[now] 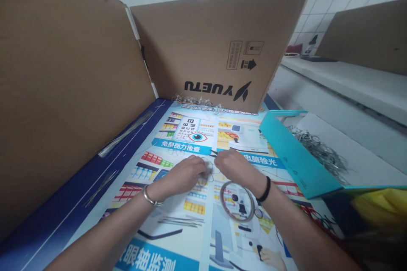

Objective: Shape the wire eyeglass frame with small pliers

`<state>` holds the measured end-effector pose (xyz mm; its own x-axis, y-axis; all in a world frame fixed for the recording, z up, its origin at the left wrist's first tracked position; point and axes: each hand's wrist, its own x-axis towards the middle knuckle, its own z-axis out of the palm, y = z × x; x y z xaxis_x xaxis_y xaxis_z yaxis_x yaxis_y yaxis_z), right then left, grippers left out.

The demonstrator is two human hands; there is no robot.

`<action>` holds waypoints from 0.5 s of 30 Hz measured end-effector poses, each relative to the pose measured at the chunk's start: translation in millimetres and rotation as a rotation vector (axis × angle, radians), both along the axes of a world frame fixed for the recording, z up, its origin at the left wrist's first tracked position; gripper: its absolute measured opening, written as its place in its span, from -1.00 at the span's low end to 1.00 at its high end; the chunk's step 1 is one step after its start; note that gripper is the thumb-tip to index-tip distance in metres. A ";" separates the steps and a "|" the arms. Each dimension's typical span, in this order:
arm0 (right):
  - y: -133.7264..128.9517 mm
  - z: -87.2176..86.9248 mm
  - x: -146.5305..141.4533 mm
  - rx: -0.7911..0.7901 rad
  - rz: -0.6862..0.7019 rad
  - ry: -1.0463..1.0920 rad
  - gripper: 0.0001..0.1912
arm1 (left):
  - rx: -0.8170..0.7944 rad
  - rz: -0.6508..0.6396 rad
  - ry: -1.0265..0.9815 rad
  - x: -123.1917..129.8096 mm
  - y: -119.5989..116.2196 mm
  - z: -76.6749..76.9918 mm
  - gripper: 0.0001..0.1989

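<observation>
My left hand [186, 174], with a silver bangle at the wrist, is closed above the middle of the printed table cover [206, 201]; thin, clear or wire-like loops [206, 178] show at its fingertips. Just right of it, my right hand [233, 165], with a black band at the wrist, is closed round a dark, pointed tool [214, 153] whose tip sticks out to the left. The two hands are close but apart. A coil of wire [222, 207] lies flat below my right hand. Short thin rods [181, 221] lie below my left hand.
Cardboard panels stand at the left [70, 72] and back [206, 46]. Clear, crinkled pieces [197, 100] lie along the back panel. Bundles of thin strips [125, 134] are at the left. A turquoise box [295, 156] at the right holds tangled wire pieces [321, 150]. A yellow item [383, 207] is below it.
</observation>
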<state>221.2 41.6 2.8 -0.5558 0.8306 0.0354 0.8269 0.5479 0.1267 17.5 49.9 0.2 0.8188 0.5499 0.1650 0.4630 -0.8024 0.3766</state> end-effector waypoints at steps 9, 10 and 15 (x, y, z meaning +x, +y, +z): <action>3.1 -1.5 -6.5 0.172 0.049 -0.002 -0.92 | -0.020 -0.065 -0.015 -2.5 5.4 2.0 -0.71; 3.9 -2.6 -7.4 0.181 0.041 0.001 -0.92 | -0.019 -0.071 -0.018 -2.8 6.4 1.4 -0.71; 5.5 -9.6 -9.2 0.204 -0.008 0.021 -0.89 | -0.023 -0.116 -0.016 -3.3 11.2 -1.2 -0.72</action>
